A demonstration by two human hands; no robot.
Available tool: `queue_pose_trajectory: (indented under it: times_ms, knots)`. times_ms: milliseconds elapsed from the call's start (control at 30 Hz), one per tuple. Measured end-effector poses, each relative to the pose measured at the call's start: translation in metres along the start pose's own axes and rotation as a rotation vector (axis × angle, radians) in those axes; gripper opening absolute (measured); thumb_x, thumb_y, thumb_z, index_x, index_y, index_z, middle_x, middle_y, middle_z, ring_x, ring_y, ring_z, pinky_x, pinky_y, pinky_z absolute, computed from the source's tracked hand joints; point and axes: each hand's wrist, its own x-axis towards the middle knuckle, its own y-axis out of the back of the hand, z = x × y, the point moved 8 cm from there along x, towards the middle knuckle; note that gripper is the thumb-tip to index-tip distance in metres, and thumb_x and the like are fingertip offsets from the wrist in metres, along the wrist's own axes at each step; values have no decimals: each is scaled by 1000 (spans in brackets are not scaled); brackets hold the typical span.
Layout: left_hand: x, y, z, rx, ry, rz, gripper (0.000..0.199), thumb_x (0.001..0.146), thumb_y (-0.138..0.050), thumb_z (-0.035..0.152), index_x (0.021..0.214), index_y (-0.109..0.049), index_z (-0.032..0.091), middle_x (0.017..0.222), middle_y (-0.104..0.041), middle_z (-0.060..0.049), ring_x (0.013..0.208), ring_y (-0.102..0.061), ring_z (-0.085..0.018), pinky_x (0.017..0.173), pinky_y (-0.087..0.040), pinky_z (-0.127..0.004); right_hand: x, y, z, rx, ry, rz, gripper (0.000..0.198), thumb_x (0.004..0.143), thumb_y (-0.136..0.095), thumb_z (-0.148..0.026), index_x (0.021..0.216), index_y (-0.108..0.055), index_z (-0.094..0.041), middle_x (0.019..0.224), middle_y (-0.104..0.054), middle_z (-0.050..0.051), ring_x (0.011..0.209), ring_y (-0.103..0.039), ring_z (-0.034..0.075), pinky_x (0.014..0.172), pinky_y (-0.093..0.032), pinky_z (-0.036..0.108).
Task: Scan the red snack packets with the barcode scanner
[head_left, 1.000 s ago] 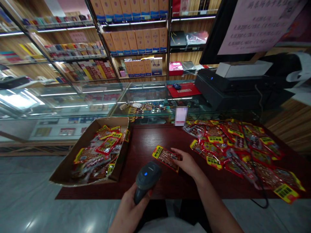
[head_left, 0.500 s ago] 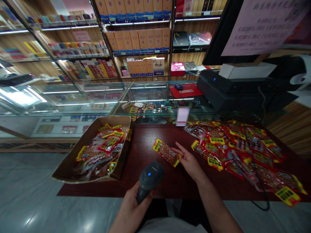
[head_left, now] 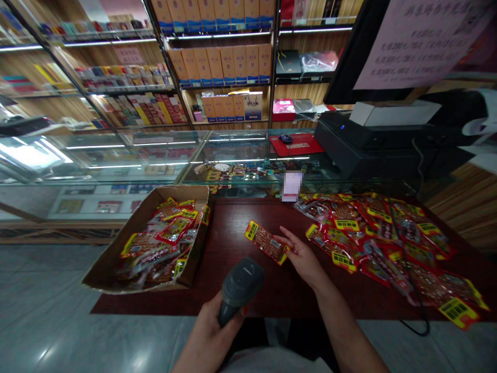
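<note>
"What's at the far left?"

"An open cardboard box (head_left: 182, 193), shallow, with slanting brown walls. Glossy plastic packets (head_left: 174, 230) lie jumbled in it, red and yellow."

"And next along?"

"The left hand (head_left: 213, 329), its fingers wrapped round the handle of a barcode scanner (head_left: 243, 282). That's dark grey, smooth, with a rounded head; most of the fingertips are hidden behind the grip."

"Where's the single snack packet (head_left: 266, 241)?"

"Just beyond the scanner, slanting over the dark reddish wood-grain tabletop (head_left: 225, 212). It's flat and oblong, with a yellow end printed in black and a clear front showing ribbed brown strips. I can't tell whether it touches the wood."

"How do the fingers meet it?"

"The right hand (head_left: 301, 259) pinches its right end between thumb and fingers. The index finger sticks out, spread away from the others; the yellow end points left, away from the hand."

"Farther right?"

"A loose heap of similar packets (head_left: 373, 233), shiny and overlapping, with a thin black cable (head_left: 428, 322) running across it and looping past the table edge."
</note>
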Motion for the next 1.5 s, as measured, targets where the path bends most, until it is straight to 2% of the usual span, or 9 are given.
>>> queue_pose_trajectory:
  times_ms: [167,333,467,633,833,933,1133,1400,1500]
  knots:
    - [1,9,-18,-100,92,107,26,83,-66,41,89,-71,17,55,-52,5,59,-51,-17,58,-44,-24,15,-30,-16,222,-91,-45,76,71,-72,-21,144,-51,-29,137,-68,7,116,-69,25,102,-54,45]
    - [-6,22,-29,-76,117,144,36,81,-68,51,89,-69,15,58,-52,6,53,-47,-14,50,-39,-23,64,-132,-84,365,41,-264,83,75,-74,-28,151,-41,-35,145,-62,5,128,-61,24,108,-50,47]
    - [-11,25,-32,-77,151,126,46,80,-66,58,97,-70,15,59,-53,5,53,-49,-16,50,-40,-24,87,-194,-100,132,94,-386,89,76,-78,-33,154,-35,-33,157,-47,8,144,-45,25,113,-43,48]
    - [-10,23,-37,-98,175,120,45,79,-68,57,94,-70,15,59,-52,5,54,-47,-15,51,-39,-24,63,-115,-79,-624,340,-118,55,89,-61,-28,143,-53,-26,153,-52,10,144,-44,24,121,-30,50]
    - [5,9,-40,-123,113,60,33,81,-68,49,86,-70,16,52,-48,7,49,-43,-14,49,-38,-23,-3,57,-49,-1419,93,582,51,98,-47,-44,131,-64,-9,156,-42,27,152,-18,47,111,-6,80]
    - [12,0,-35,-119,81,36,25,81,-68,40,86,-71,16,52,-52,6,51,-48,-15,53,-43,-24,-25,47,-34,-1468,103,584,51,97,-47,-45,128,-67,-10,155,-43,28,151,-17,49,110,-4,81]
    - [12,-11,-10,-54,17,16,18,77,-67,30,87,-73,16,72,-66,0,67,-56,-18,66,-48,-25,-26,-54,-14,-1365,225,216,56,94,-54,-53,137,-60,-18,144,-59,22,134,-52,41,115,-17,71]
    - [7,7,-22,0,80,76,26,83,-64,41,84,-70,17,57,-52,5,54,-46,-15,59,-43,-26,-38,36,-39,-1478,51,514,52,99,-41,-34,140,-55,-6,144,-54,31,134,-49,44,115,-4,73]
    - [11,9,-23,35,53,80,29,84,-62,41,90,-72,15,63,-57,3,59,-48,-16,63,-45,-27,-41,20,-32,-1539,63,459,47,97,-44,-30,134,-61,-6,142,-57,29,130,-52,42,115,-6,71]
